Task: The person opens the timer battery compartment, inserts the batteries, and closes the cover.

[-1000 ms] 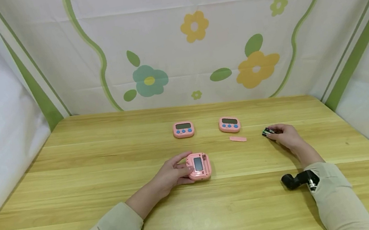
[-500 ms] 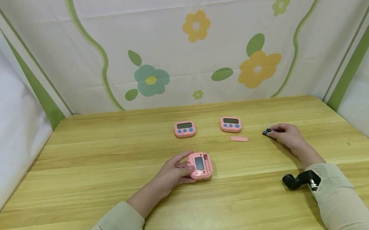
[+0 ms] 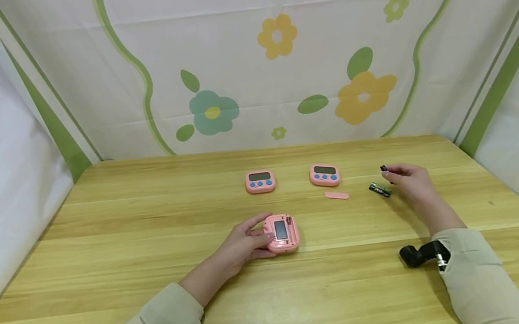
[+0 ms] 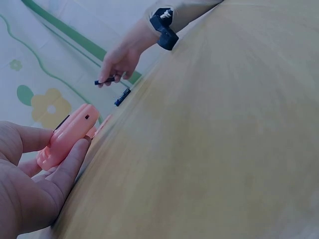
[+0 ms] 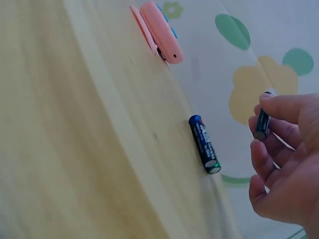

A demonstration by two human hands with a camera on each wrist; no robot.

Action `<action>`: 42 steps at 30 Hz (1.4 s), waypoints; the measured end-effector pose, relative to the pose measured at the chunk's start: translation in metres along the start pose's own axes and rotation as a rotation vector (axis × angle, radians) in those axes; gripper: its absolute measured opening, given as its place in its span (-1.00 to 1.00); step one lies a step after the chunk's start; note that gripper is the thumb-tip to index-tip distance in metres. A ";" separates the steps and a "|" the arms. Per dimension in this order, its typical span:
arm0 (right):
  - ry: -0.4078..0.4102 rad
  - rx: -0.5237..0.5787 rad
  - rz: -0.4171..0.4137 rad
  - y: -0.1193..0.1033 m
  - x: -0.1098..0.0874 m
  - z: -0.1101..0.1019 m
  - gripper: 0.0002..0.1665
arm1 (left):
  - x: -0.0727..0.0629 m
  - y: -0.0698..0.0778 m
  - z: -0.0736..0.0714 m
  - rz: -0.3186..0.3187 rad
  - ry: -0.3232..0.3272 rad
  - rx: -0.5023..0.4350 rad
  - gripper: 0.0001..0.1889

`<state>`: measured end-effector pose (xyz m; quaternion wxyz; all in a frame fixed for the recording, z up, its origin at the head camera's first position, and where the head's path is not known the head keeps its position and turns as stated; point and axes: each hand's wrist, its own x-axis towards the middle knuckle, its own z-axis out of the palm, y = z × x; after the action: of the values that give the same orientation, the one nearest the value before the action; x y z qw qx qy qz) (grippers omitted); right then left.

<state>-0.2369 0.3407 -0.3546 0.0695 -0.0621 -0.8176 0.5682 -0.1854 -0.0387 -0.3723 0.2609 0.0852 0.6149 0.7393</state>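
My left hand (image 3: 239,244) grips a pink timer (image 3: 288,232) by its left side. The timer's back faces up, showing a grey rectangular plate and a long uncovered battery slot on the right. In the left wrist view the timer (image 4: 70,134) sits tilted between thumb and fingers, just over the table. My right hand (image 3: 410,180) pinches a dark AAA-looking battery (image 5: 262,123) between thumb and fingertips, raised off the table. Right below it, dark batteries (image 5: 203,144) lie together on the wood, two round ends showing.
Two more pink timers stand at the back, a left one (image 3: 260,182) and a right one (image 3: 325,175), screens and blue buttons up. A flat pink battery cover (image 3: 337,195) lies in front of the right one. The wooden table (image 3: 145,214) ends at a flowered cloth backdrop (image 3: 231,47).
My right hand has lifted one battery up and slightly right from the bunch on the table, leaving the others lying there. The left hand and its timer have stayed in place.
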 end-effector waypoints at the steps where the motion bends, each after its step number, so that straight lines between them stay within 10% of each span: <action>1: 0.013 -0.020 -0.006 -0.003 0.000 0.002 -0.50 | 0.000 0.000 0.000 -0.001 0.001 0.000 -0.44; 24: -0.177 0.066 -0.178 -0.040 -0.011 0.050 -0.75 | -0.003 0.001 -0.002 -0.005 0.006 0.006 -0.45; 33: -0.286 0.204 -0.016 -0.050 -0.014 0.077 -0.54 | -0.004 0.001 -0.002 0.000 0.000 -0.001 -0.44; 42: -0.418 0.380 0.039 -0.053 -0.023 0.107 -0.78 | -0.003 -0.001 -0.002 -0.008 0.011 -0.013 -0.44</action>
<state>-0.2356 0.2199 -0.3426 -0.1011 0.0550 -0.6915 0.7131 -0.1837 -0.0415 -0.3727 0.2607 0.0769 0.6120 0.7426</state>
